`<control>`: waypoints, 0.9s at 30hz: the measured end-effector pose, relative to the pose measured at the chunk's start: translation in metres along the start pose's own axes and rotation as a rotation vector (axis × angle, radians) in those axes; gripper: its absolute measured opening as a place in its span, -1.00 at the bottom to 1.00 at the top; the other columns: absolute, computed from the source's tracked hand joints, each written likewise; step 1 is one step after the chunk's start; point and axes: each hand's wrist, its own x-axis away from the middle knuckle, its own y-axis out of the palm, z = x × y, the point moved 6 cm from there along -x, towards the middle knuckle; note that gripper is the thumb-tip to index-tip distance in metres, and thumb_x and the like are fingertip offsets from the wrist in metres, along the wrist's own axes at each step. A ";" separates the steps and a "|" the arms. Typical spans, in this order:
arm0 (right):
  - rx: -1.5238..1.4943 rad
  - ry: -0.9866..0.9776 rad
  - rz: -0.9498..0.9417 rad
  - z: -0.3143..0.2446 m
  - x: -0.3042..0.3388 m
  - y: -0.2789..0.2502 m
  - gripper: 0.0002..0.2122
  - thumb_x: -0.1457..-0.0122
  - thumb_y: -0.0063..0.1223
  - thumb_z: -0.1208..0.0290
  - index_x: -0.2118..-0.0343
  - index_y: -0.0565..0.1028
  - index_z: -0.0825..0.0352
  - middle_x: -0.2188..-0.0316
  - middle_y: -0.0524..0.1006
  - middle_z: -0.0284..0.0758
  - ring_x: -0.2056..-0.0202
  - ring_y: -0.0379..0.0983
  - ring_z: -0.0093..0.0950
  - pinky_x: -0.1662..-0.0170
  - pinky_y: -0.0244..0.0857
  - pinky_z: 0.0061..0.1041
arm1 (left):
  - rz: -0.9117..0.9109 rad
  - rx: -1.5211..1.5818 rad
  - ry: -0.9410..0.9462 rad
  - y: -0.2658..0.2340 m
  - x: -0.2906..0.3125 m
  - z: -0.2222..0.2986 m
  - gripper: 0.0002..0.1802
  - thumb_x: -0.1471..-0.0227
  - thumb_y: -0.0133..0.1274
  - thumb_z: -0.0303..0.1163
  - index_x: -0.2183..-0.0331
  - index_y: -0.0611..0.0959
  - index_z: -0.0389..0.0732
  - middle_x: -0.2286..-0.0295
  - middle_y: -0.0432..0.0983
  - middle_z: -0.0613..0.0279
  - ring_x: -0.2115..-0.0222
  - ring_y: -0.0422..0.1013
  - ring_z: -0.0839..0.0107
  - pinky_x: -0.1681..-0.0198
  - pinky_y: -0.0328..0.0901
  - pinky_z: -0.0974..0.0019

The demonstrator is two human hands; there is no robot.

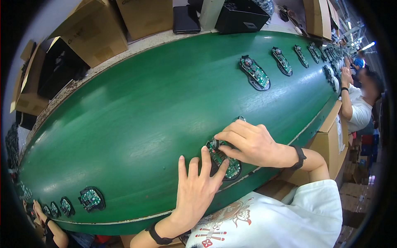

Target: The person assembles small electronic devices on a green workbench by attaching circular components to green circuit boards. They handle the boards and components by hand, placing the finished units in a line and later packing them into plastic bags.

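Head view: circuit-board assembly [232, 168] set near the front edge of a long green worktop [136, 124], under both hands.
The assembly is held at its side by the thumb and forefinger of the left hand [197, 190], other fingers spread; a small round part [214, 144] at its upper end is pinched by the right hand [253, 144], by which it is partly covered. Just beyond the right hand, a small object [241, 118] is half hidden. Similar boards are lined up toward the far right [255, 73] and at lower left [92, 199]. The far edge is crowded by cardboard boxes [89, 31] and a black bin [240, 17]. Co-workers are seen at right [359, 107] and lower left.
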 end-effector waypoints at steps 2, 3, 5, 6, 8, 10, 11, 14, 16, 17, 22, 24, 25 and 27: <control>0.035 0.011 -0.042 0.001 -0.002 -0.001 -0.68 0.04 0.32 0.44 0.17 0.57 0.24 0.31 0.56 -0.43 0.36 0.49 -0.48 0.55 0.33 -0.50 | 0.000 0.009 0.004 0.000 -0.001 0.000 -0.22 0.27 0.41 -0.15 -0.09 0.56 0.28 -0.10 0.31 -0.13 0.08 0.33 0.08 -0.13 0.21 -0.20; 0.022 0.015 -0.064 0.002 -0.003 0.000 -0.68 0.04 0.32 0.43 0.16 0.57 0.24 0.30 0.56 -0.43 0.35 0.50 -0.48 0.55 0.34 -0.50 | 0.000 0.013 0.004 0.000 -0.002 0.000 -0.23 0.27 0.41 -0.15 -0.09 0.56 0.27 -0.10 0.31 -0.13 0.08 0.33 0.07 -0.13 0.21 -0.20; -0.001 0.026 -0.104 0.005 -0.006 0.003 -0.68 0.03 0.31 0.42 0.15 0.57 0.23 0.29 0.57 -0.43 0.33 0.52 -0.47 0.53 0.35 -0.50 | 0.004 0.010 0.014 -0.001 -0.003 0.000 -0.23 0.27 0.41 -0.15 -0.09 0.56 0.26 -0.10 0.31 -0.13 0.08 0.33 0.07 -0.12 0.21 -0.20; -0.023 0.028 -0.120 0.007 -0.007 0.002 -0.67 0.03 0.31 0.41 0.15 0.57 0.22 0.29 0.57 -0.42 0.33 0.53 -0.46 0.52 0.36 -0.49 | 0.005 0.009 0.018 -0.001 -0.003 0.000 -0.23 0.26 0.41 -0.15 -0.09 0.56 0.26 -0.10 0.31 -0.14 0.08 0.33 0.07 -0.12 0.21 -0.20; -0.069 0.021 -0.149 0.011 -0.009 0.001 -0.67 0.02 0.32 0.39 0.14 0.56 0.22 0.28 0.58 -0.42 0.33 0.54 -0.45 0.51 0.37 -0.46 | 0.000 0.015 0.019 0.000 -0.004 0.000 -0.22 0.26 0.41 -0.15 -0.09 0.56 0.26 -0.10 0.30 -0.13 0.08 0.33 0.06 -0.12 0.21 -0.20; -0.122 0.032 -0.139 0.011 -0.012 -0.002 -0.68 0.02 0.32 0.37 0.16 0.56 0.24 0.29 0.58 -0.40 0.34 0.54 -0.42 0.50 0.38 -0.45 | -0.005 0.021 0.018 0.000 -0.004 0.001 -0.22 0.26 0.40 -0.15 -0.10 0.55 0.26 -0.11 0.29 -0.13 0.08 0.33 0.06 -0.12 0.21 -0.20; -0.148 0.039 -0.135 0.011 -0.013 -0.003 -0.68 0.02 0.33 0.36 0.17 0.55 0.25 0.30 0.58 -0.39 0.34 0.54 -0.41 0.49 0.39 -0.44 | -0.007 0.024 0.017 0.000 -0.005 0.001 -0.22 0.26 0.40 -0.15 -0.10 0.55 0.26 -0.11 0.29 -0.13 0.08 0.32 0.06 -0.12 0.21 -0.20; -0.219 0.107 -0.165 0.017 -0.015 0.004 -0.75 -0.01 0.23 0.38 0.24 0.52 0.31 0.35 0.55 -0.30 0.34 0.55 -0.30 0.40 0.42 -0.32 | -0.007 0.024 0.018 0.000 -0.006 0.001 -0.22 0.25 0.40 -0.14 -0.10 0.55 0.26 -0.11 0.28 -0.13 0.08 0.33 0.06 -0.12 0.22 -0.20; -0.291 0.170 -0.188 0.020 -0.014 0.005 -0.74 0.00 0.24 0.38 0.24 0.51 0.32 0.36 0.55 -0.28 0.36 0.54 -0.28 0.39 0.42 -0.34 | -0.003 0.024 0.019 0.001 -0.006 0.001 -0.22 0.25 0.40 -0.14 -0.10 0.55 0.25 -0.11 0.28 -0.13 0.08 0.33 0.05 -0.12 0.22 -0.20; -0.328 0.201 -0.200 0.021 -0.014 0.005 -0.74 0.00 0.24 0.38 0.24 0.51 0.33 0.37 0.55 -0.27 0.37 0.54 -0.27 0.38 0.42 -0.35 | -0.001 0.026 0.019 0.001 -0.006 0.001 -0.23 0.25 0.40 -0.14 -0.10 0.55 0.25 -0.11 0.28 -0.13 0.08 0.33 0.05 -0.12 0.22 -0.20; -0.363 0.147 -0.108 0.018 0.002 -0.002 -0.69 0.01 0.31 0.40 0.18 0.55 0.33 0.30 0.60 -0.29 0.39 0.55 -0.33 0.38 0.45 -0.39 | -0.004 0.019 0.030 0.001 -0.009 0.001 -0.22 0.24 0.40 -0.14 -0.11 0.54 0.25 -0.10 0.30 -0.13 0.09 0.33 0.05 -0.11 0.22 -0.20; -0.316 0.086 -0.083 0.018 0.013 0.001 -0.68 -0.02 0.29 0.40 0.12 0.59 0.31 0.24 0.61 -0.28 0.29 0.58 -0.30 0.33 0.49 -0.36 | -0.007 0.020 0.028 0.001 -0.010 0.002 -0.22 0.24 0.40 -0.14 -0.11 0.54 0.25 -0.10 0.30 -0.13 0.09 0.33 0.05 -0.11 0.22 -0.20; -0.283 0.065 -0.064 0.018 0.014 0.001 -0.68 -0.02 0.29 0.40 0.12 0.59 0.30 0.25 0.61 -0.30 0.29 0.57 -0.33 0.37 0.48 -0.39 | -0.010 0.020 0.028 0.001 -0.010 0.002 -0.21 0.24 0.40 -0.14 -0.11 0.54 0.25 -0.10 0.30 -0.13 0.09 0.33 0.05 -0.11 0.22 -0.20; -0.215 0.022 -0.028 0.017 0.017 -0.001 -0.67 -0.03 0.30 0.39 0.11 0.59 0.30 0.26 0.60 -0.34 0.29 0.55 -0.38 0.44 0.46 -0.43 | -0.016 0.019 0.027 0.001 -0.011 0.002 -0.21 0.24 0.40 -0.14 -0.12 0.54 0.25 -0.10 0.30 -0.13 0.09 0.33 0.05 -0.11 0.23 -0.20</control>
